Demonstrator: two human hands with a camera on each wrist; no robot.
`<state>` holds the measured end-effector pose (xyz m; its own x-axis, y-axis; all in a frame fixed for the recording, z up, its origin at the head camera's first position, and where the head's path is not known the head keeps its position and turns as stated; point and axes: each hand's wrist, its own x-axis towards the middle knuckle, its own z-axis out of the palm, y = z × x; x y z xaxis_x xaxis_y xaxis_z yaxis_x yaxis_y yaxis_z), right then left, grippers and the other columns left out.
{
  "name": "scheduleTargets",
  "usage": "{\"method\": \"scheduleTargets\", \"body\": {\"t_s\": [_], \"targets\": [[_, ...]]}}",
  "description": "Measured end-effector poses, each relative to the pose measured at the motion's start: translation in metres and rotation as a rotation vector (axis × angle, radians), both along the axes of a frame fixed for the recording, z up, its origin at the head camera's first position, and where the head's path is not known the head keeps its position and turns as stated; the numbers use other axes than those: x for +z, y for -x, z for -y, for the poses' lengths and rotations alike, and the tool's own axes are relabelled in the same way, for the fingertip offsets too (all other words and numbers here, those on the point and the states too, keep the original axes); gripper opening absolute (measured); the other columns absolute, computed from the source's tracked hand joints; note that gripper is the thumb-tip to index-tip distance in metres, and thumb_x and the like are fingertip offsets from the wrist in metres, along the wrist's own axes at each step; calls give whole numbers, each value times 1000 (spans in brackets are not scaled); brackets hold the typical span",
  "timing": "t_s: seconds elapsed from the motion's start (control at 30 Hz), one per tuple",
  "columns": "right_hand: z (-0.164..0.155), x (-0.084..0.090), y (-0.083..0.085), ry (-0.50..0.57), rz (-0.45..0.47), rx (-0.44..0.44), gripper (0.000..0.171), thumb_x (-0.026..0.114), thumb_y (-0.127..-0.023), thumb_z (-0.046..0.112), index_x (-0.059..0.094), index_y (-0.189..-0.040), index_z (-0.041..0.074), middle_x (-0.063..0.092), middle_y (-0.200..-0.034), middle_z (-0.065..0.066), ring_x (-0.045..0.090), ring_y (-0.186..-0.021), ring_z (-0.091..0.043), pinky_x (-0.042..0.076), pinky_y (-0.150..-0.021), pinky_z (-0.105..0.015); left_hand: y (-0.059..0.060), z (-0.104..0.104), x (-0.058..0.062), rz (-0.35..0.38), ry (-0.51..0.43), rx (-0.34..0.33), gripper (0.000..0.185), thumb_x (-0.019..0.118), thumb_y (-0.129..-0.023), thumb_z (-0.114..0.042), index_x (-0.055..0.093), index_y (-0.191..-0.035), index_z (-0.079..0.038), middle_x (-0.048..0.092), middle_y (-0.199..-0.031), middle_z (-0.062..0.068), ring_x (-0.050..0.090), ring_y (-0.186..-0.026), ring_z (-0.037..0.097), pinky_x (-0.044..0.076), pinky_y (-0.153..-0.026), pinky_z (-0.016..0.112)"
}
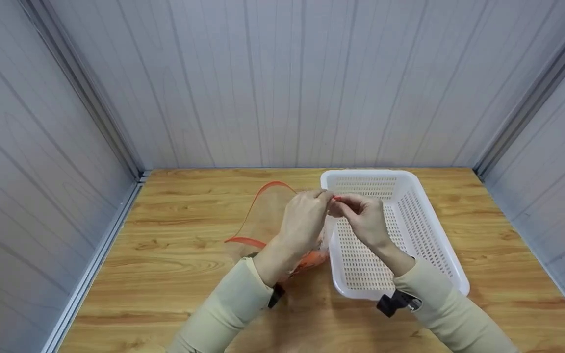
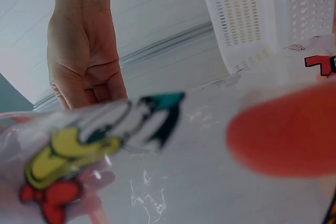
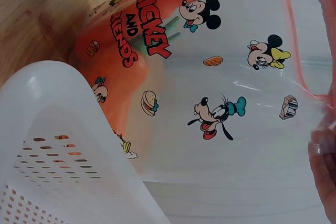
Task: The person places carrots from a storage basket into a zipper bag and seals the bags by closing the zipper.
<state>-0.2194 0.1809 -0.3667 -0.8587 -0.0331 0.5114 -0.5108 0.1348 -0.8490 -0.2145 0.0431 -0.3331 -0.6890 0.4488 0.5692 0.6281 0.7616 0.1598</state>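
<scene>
A clear plastic bag (image 3: 178,82) with printed cartoon figures and red trim stands just left of the white basket. Orange contents (image 1: 309,260) show through its lower part; a green streak shows among them, but their kind is unclear. My left hand (image 1: 304,215) reaches over the bag and grips its red-trimmed upper edge, with its fingertips partly hidden. Close beside it, my right hand (image 1: 368,223) pinches a small red part of that edge between thumb and fingers. On the left, the rest of the red rim (image 1: 245,241) bows away from the hands.
The white perforated basket (image 1: 432,223) stands on the wooden table (image 1: 179,274), partly beneath my right hand and forearm. Pale panelled walls (image 1: 282,88) enclose the table at the back and both sides.
</scene>
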Motion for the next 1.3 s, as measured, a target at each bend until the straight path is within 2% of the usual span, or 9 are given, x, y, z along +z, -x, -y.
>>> {"method": "scheduleTargets", "body": {"t_s": [0.13,0.33,0.53,0.7,0.87,1.13,1.3], "targets": [[-5,-5,4,9,12,55,11,56,-80,-12,61,-87,-18,62,-79,-27,64,-65,-15,52,-61,-28,-2,0,2,-20,51,27,14,57,-79,-2,67,-89,-7,64,-79,2,60,-71,17,48,-62,29],[-8,-3,2,20,33,57,10,56,-80,-11,62,-86,-16,63,-79,-25,63,-65,-17,52,-61,-30,-5,1,7,-9,93,21,14,58,-78,1,66,-88,-6,62,-78,3,60,-69,18,48,-61,29],[-8,7,-3,1,53,45,10,56,-80,-10,62,-86,-15,63,-79,-25,64,-65,-19,52,-62,-30,-7,7,6,-49,76,25,8,60,-78,-4,66,-84,-6,63,-78,2,59,-68,17,48,-59,28],[-11,12,-2,12,50,43,10,55,-80,-11,61,-86,-17,62,-77,-26,64,-64,-16,52,-61,-29,-12,19,9,-28,90,46,12,62,-79,-3,68,-89,-4,64,-81,5,60,-70,18,49,-63,28],[-14,6,8,56,40,51,10,57,-80,-10,61,-85,-17,62,-75,-26,63,-62,-16,52,-60,-30,-18,33,12,10,93,52,13,62,-77,3,67,-88,-2,64,-80,7,60,-71,18,50,-64,28],[-11,7,10,63,52,69,9,57,-79,-10,61,-85,-17,62,-75,-25,63,-63,-18,52,-62,-32,-27,54,10,-47,79,74,12,62,-76,6,67,-84,0,63,-78,7,59,-69,19,50,-61,29],[-13,8,11,61,51,55,9,57,-79,-10,61,-85,-17,62,-75,-24,63,-62,-17,52,-61,-31,-31,69,7,-99,35,76,4,63,-78,-1,67,-78,0,62,-71,7,56,-60,16,49,-55,26]]}}
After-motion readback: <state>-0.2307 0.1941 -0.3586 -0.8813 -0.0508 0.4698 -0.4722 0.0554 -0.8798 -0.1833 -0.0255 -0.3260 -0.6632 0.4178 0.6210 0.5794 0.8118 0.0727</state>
